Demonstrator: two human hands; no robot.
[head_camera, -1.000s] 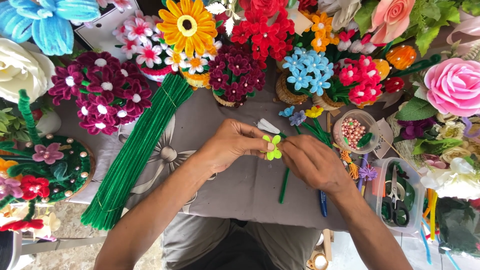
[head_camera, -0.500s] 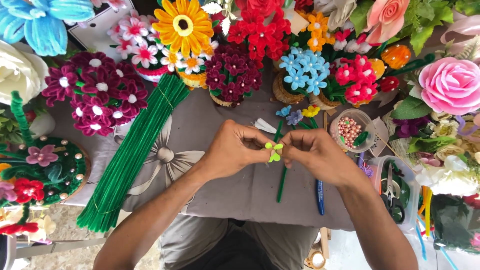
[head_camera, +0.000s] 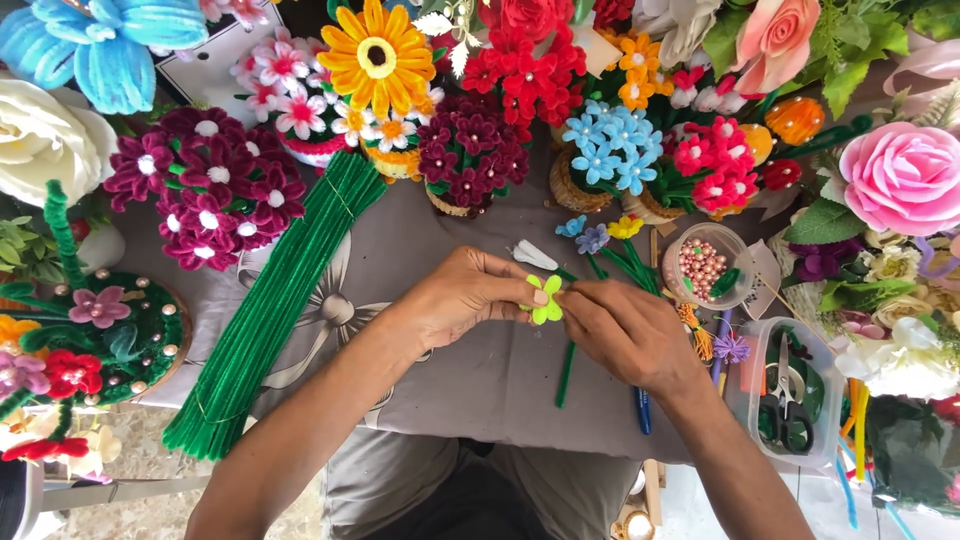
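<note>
1. Head view: a small lime-green pipe-cleaner flower (head_camera: 547, 301) sits over the middle of the grey cloth (head_camera: 480, 370), petals facing up toward the camera, its dark green stem (head_camera: 566, 372) running down toward the person.
2. The left hand (head_camera: 462, 296) comes in from the lower left, palm down, fingertips pinched on the flower's left side.
3. The right hand (head_camera: 628, 335) comes in from the lower right, fingers closed on the flower's right side.
4. A bundle of green pipe cleaners (head_camera: 270, 310) lies diagonally to the left.
</note>
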